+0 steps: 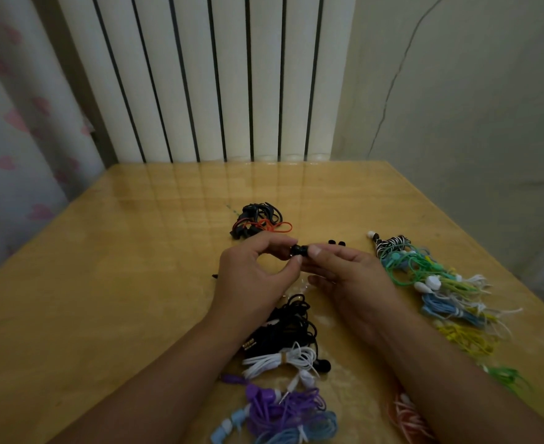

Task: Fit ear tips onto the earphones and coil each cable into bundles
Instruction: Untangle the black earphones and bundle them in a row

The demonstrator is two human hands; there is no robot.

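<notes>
From the head camera, both hands met over the middle of the wooden bench (104, 283). The left hand (251, 270) had thumb and forefinger curled in, pinching a small black earphone (297, 250) at its near side. The right hand (344, 270) came in from the other side, thumb pressed against the same black piece, fingers curled beneath it. So both hands were clamped on that one earphone, held just above the bench surface; whether an ear tip was seated on it could not be told, the piece was too small and dark.

Just beyond the right thumb, two loose black ear tips (336, 242) sat on the bench, side by side. Farther back lay a black and orange cable bundle (259, 221), well apart from the hands.

Between the forearms ran a black cable tangle (291, 325), and nearer the camera a white coiled cable (280, 360) bound at its middle, then a purple bundle (280, 405) and a light blue bundle (296, 431) at the bottom edge.

Along the right side stretched a row of bundles: a black-and-white striped cable (392, 245) at the far end, then green cables (408, 267), blue cables (447, 307) and yellow cables (466, 339). An orange-and-white bundle (408, 418) peeked out under the right forearm.

Behind the bench stood a white radiator (200, 75).
</notes>
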